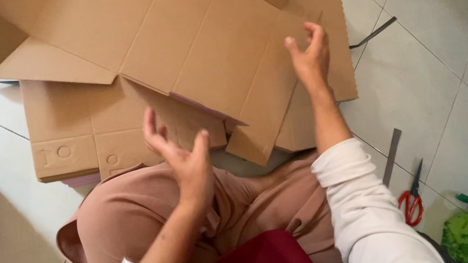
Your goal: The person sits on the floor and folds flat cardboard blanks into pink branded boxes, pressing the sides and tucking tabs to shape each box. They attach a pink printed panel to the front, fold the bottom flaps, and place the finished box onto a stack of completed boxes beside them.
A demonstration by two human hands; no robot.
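A seated person's right hand (312, 57) is pressing a flattened cardboard box (191, 36), steadying it; the left hand (184, 156) is hovering open, grasping nothing, near the stack's (72, 124) front edge.

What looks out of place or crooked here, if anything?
The unfolded cardboard box lies askew across the flat cardboard stack, one corner overhanging toward the lap. The right hand touches it; the left hand hovers open. Red-handled scissors lie loose on the floor.
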